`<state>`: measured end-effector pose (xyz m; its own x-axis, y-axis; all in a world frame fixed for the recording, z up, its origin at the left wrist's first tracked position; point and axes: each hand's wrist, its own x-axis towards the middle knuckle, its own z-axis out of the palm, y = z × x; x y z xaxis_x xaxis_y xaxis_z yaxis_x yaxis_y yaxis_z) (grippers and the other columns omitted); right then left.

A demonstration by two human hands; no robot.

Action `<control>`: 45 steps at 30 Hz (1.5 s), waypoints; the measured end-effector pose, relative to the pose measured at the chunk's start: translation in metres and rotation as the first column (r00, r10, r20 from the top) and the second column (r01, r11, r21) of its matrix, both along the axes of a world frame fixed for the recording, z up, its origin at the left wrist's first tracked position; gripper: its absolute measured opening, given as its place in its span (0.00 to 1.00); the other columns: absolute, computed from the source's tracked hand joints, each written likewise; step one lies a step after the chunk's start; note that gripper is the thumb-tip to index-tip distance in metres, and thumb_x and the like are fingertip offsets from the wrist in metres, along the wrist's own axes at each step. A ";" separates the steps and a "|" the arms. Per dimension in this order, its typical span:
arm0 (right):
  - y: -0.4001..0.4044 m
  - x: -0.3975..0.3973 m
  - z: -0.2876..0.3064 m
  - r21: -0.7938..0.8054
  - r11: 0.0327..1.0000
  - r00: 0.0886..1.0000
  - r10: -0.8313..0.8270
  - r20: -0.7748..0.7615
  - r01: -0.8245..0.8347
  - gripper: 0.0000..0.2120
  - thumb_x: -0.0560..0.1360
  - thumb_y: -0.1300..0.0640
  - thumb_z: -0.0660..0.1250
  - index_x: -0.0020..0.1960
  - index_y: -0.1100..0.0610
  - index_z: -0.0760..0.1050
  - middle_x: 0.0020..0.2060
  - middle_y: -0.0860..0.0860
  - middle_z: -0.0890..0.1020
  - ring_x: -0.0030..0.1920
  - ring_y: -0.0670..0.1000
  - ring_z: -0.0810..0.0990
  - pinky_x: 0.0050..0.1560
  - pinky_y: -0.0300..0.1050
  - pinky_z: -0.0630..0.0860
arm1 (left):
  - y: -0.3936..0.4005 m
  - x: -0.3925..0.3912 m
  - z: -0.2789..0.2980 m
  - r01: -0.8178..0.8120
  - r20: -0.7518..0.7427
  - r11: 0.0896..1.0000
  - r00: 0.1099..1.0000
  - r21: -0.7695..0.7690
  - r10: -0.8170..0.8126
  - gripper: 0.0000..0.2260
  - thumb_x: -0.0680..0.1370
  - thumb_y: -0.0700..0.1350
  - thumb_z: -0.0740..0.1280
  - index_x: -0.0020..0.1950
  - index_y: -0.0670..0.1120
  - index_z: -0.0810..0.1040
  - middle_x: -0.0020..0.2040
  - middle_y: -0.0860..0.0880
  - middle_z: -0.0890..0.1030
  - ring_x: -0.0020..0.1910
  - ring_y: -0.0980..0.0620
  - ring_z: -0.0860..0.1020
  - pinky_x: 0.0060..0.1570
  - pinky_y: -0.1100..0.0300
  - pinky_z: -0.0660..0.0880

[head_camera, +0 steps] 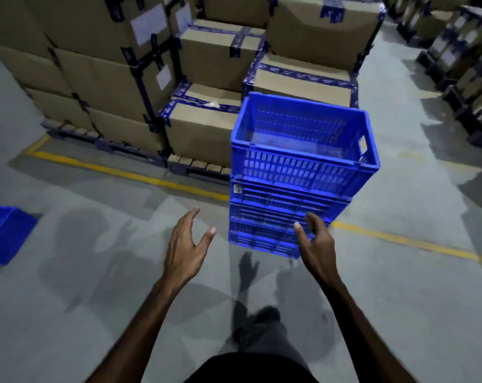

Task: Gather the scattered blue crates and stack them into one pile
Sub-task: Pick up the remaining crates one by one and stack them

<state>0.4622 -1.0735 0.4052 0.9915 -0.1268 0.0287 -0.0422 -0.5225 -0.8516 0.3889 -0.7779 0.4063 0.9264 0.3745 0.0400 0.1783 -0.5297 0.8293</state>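
A pile of several blue slatted crates (pixel 295 172) stands on the grey floor ahead of me, the top one empty and open upward. Another blue crate (pixel 5 233) lies apart at the far left edge, partly cut off by the frame. My left hand (pixel 186 248) hovers open to the left of the pile's base, fingers spread, holding nothing. In front of the pile's lower crates my right hand (pixel 316 241) is open too, fingers loosely curled, not touching the pile as far as I can tell.
Taped cardboard boxes (pixel 201 128) on pallets rise just behind and left of the pile. A yellow floor line (pixel 129 174) runs under the pile. More dark pallet stacks (pixel 466 56) line the right side. My leg and shoe (pixel 262 324) show below.
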 end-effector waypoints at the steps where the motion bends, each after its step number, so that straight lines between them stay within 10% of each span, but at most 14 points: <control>1: 0.017 -0.016 0.002 0.009 1.000 1.000 0.017 -0.001 -0.017 0.23 0.80 0.50 0.70 0.71 0.59 0.74 0.67 0.54 0.80 0.66 0.51 0.79 0.69 0.55 0.73 | 0.011 -0.021 0.001 -0.014 0.008 1.000 1.000 -0.008 0.014 0.29 0.80 0.58 0.69 0.79 0.54 0.66 0.77 0.53 0.70 0.75 0.51 0.69 0.73 0.46 0.68; 9: 0.153 -0.134 0.010 0.021 0.943 0.943 0.332 -0.027 -0.331 0.26 0.77 0.40 0.67 0.70 0.52 0.74 0.66 0.48 0.80 0.66 0.46 0.78 0.69 0.55 0.74 | 0.098 -0.191 -0.003 -0.219 0.010 0.975 0.976 -0.032 0.219 0.29 0.80 0.60 0.68 0.79 0.55 0.64 0.77 0.54 0.69 0.76 0.53 0.68 0.73 0.44 0.69; 21: 0.360 -0.206 0.013 0.047 0.638 0.635 0.770 -0.067 -0.769 0.20 0.81 0.50 0.69 0.71 0.51 0.73 0.67 0.46 0.79 0.67 0.45 0.77 0.66 0.51 0.75 | 0.213 -0.342 -0.003 -0.634 0.001 0.773 0.773 -0.028 0.634 0.28 0.81 0.58 0.67 0.78 0.53 0.66 0.76 0.53 0.71 0.74 0.51 0.71 0.71 0.45 0.70; 45: 0.866 -0.224 0.007 0.109 0.127 0.117 0.989 -0.088 -0.986 0.19 0.80 0.51 0.70 0.70 0.50 0.74 0.64 0.45 0.80 0.64 0.42 0.78 0.66 0.48 0.75 | 0.563 -0.419 0.005 -0.971 -0.035 0.230 0.233 -0.072 0.972 0.25 0.81 0.53 0.69 0.76 0.54 0.68 0.73 0.56 0.73 0.68 0.55 0.75 0.67 0.45 0.74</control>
